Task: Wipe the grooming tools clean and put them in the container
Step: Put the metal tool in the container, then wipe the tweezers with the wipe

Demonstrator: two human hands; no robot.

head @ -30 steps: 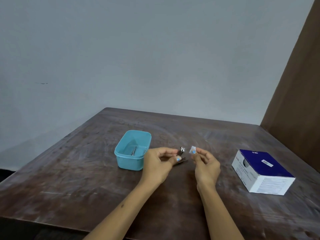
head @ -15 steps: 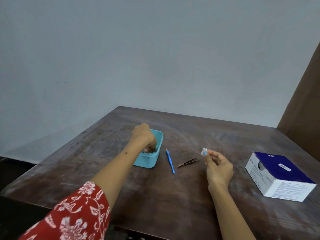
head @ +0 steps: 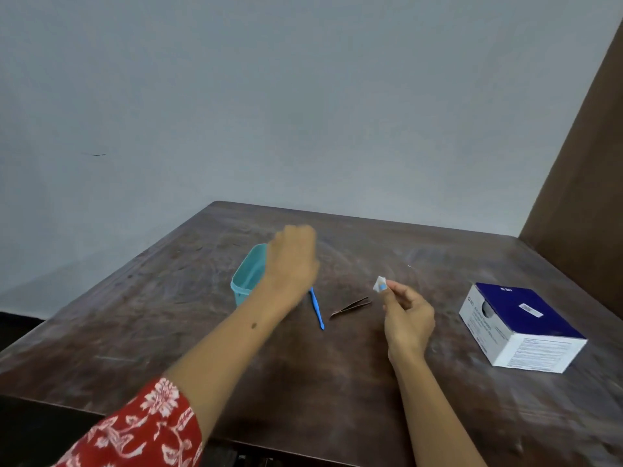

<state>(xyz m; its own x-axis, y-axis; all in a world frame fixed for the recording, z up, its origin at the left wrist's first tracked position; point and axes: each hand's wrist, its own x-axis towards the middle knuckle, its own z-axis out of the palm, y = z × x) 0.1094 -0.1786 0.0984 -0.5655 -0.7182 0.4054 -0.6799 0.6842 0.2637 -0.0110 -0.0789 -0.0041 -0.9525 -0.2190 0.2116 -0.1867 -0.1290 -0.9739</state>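
A teal plastic container [head: 247, 277] stands on the dark wooden table [head: 168, 315]. My left hand [head: 292, 261] hovers just above its right side, blurred, back toward me, fingers hanging loosely with nothing showing in them. The container's inside is hidden by the hand. To its right lies a thin blue tool [head: 317, 310], and next to that a pair of dark tweezers [head: 351, 307]. My right hand [head: 406, 315] pinches a small white wipe pad [head: 380, 285] between thumb and fingertips, raised a little above the table to the right of the tweezers.
A blue and white cardboard box [head: 521, 326] sits at the table's right side. A brown panel [head: 586, 197] rises behind the right corner, with a pale wall beyond the far edge. My red floral sleeve [head: 141, 429] covers the near left edge.
My left hand carried the metal nail clipper from beside the wipe into the container, then rose out without it. My view shifted left. The right hand kept the wipe.
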